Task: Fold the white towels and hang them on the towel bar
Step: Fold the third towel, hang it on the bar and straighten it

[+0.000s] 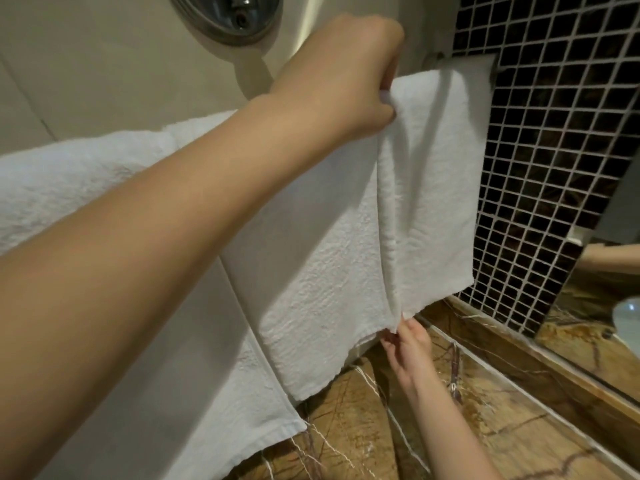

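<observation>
A small white towel [433,188] hangs from the towel bar [460,58] at the upper right, with a vertical crease down its middle. My left hand [346,74] pinches the towel's top edge just under the bar. My right hand [408,344] pinches the bottom edge of the same fold. A second white towel [311,289] hangs beside it to the left. A larger white towel [86,181] hangs further left, partly hidden by my left forearm. Most of the bar is covered by the towels.
A brown marble counter [485,427] runs below the towels. Dark mosaic tiles [554,133] cover the wall on the right, beside a mirror [606,271]. A round metal fixture [228,15] sits on the beige wall above.
</observation>
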Motion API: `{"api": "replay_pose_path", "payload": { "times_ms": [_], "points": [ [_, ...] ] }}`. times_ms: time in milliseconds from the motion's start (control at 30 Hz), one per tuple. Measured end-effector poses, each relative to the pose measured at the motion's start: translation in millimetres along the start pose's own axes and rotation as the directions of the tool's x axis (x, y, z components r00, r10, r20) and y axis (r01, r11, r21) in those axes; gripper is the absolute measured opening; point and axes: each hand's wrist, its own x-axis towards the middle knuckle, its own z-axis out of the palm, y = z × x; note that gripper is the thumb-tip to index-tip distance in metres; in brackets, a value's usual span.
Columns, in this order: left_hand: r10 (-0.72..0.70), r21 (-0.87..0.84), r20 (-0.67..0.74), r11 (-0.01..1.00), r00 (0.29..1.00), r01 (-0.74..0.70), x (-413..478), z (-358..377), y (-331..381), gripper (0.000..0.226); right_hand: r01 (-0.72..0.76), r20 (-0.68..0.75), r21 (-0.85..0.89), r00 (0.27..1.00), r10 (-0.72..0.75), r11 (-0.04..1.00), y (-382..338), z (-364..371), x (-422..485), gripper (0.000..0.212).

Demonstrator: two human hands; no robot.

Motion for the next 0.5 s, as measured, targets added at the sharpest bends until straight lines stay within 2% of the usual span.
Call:
{"api": "replay_pose_path", "payload": {
  "times_ms": [100,167,267,333,367,433,500],
  "points": [
    [0.006,-0.018,-0.001,1.000,1.000,-0.006,0.0,-1.0,0.3,0.008,0.000,0.044,0.098,0.999,-0.004,0.995,3.7,-0.5,0.3,0.010],
    [0.021,-0.014,0.000,1.000,1.000,-0.021,0.7,-0.5,0.2,0.009,-0.050,0.100,0.197,0.994,0.031,0.979,8.3,-4.6,-2.7,0.019],
    [0.022,-0.020,0.014,1.000,1.000,-0.021,0.9,-0.5,-0.3,0.010,-0.084,0.105,0.104,0.992,0.073,0.991,13.6,-8.2,-11.5,0.034],
    [0.000,-0.032,0.027,0.999,1.000,0.001,1.0,-2.2,-0.3,0.008,-0.049,0.079,0.043,0.996,0.045,0.998,15.9,-8.3,-13.3,0.049],
    [-0.011,-0.040,0.037,0.999,0.999,0.013,0.7,-3.5,-0.1,0.009,-0.035,0.066,0.048,0.997,0.032,0.998,16.2,-6.2,-14.2,0.045],
    [-0.019,-0.055,0.055,0.998,0.998,0.022,-0.3,-4.5,0.4,0.009,-0.031,0.008,0.032,0.999,0.031,0.999,13.3,-1.3,-14.6,0.014],
    [-0.017,-0.054,0.069,0.998,0.997,0.021,-1.3,-5.6,1.9,0.009,-0.071,-0.070,-0.018,0.995,0.070,0.997,6.1,0.2,-11.9,0.017]
  ]
}}
